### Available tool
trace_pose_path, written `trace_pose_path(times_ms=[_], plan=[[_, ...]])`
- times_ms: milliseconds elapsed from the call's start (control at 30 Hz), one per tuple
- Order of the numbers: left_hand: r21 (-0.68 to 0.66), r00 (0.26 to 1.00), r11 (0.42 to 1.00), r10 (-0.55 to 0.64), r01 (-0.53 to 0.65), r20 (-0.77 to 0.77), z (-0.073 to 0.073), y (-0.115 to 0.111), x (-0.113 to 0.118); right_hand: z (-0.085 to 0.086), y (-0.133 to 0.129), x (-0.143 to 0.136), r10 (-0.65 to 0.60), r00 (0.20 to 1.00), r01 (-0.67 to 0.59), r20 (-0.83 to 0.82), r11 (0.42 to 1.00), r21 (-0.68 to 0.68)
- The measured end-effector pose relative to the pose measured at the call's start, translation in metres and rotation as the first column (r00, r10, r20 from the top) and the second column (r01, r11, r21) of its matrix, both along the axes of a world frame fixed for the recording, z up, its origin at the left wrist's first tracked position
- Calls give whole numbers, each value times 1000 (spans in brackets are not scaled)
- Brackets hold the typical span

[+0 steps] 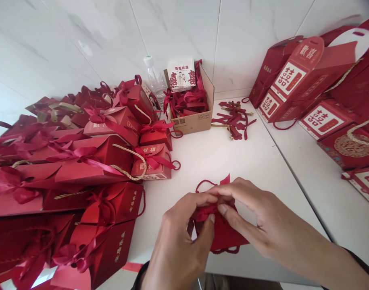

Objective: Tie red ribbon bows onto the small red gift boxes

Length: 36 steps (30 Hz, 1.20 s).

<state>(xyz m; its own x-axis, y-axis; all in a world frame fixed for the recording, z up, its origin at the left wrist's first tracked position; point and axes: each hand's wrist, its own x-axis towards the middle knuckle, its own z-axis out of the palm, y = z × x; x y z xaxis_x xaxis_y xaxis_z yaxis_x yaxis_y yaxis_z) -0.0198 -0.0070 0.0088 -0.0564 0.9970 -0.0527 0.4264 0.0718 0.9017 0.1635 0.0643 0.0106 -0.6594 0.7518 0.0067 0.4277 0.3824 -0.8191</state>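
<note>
Close to the table's front edge stands a small red gift box (223, 235) with dark red cord handles, one showing behind it and one in front. My left hand (187, 229) pinches a red ribbon (204, 211) on top of the box between thumb and fingers. From the other side my right hand (247, 213) closes on the same ribbon, its thumb and fingertips almost touching those of my left. A ribbon end (225, 180) sticks up behind the fingers. Part of the knot area is covered by my fingers.
Many red gift boxes with bows (111, 205) crowd the left side. At the back stand a cardboard box (192, 123) of ribbons and cards and a clear bottle (154, 76). Loose dark red straps (234, 119) lie beside it. More red boxes (293, 80) stand right.
</note>
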Motion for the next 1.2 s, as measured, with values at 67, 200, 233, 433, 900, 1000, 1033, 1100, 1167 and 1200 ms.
trace_pose_path(times_ms=[67, 200, 233, 433, 900, 1000, 1033, 1100, 1167, 1200], plan=[[126, 994, 992, 23, -10, -106, -6, -1, 2, 3, 0, 1, -18, 1000, 19, 11, 997, -71], [309, 976, 951, 70, -3, -208, -14, -1, 7, 3, 1, 2, -28, 999, 32, 26, 988, -152], [332, 972, 943, 73, 4, -222, -16, -1, 8, 3, 1, 1, -20, 999, 25, 34, 989, -148], [406, 943, 914, 138, -3, -303, -24, -8, 10, 2, 2, -1, -15, 997, 23, 75, 993, -114], [567, 931, 822, 248, -57, -266, -38, -11, 14, 5, 4, 2, 1, 1000, 4, 18, 972, -236], [612, 915, 790, 267, -28, -303, -39, -11, 12, 4, 5, 2, 31, 999, -23, 29, 971, -239], [612, 912, 790, 269, -25, -311, -39, -11, 12, 4, 5, 2, 40, 999, -30, 35, 971, -238], [596, 910, 803, 267, -27, -318, -39, -10, 13, 4, 5, 2, 38, 998, -25, 52, 973, -230], [580, 907, 814, 271, -38, -322, -38, -10, 15, 4, 5, 2, 28, 997, -12, 67, 975, -222], [574, 906, 818, 273, -41, -324, -37, -9, 16, 4, 5, 2, 27, 997, -10, 71, 975, -221]])
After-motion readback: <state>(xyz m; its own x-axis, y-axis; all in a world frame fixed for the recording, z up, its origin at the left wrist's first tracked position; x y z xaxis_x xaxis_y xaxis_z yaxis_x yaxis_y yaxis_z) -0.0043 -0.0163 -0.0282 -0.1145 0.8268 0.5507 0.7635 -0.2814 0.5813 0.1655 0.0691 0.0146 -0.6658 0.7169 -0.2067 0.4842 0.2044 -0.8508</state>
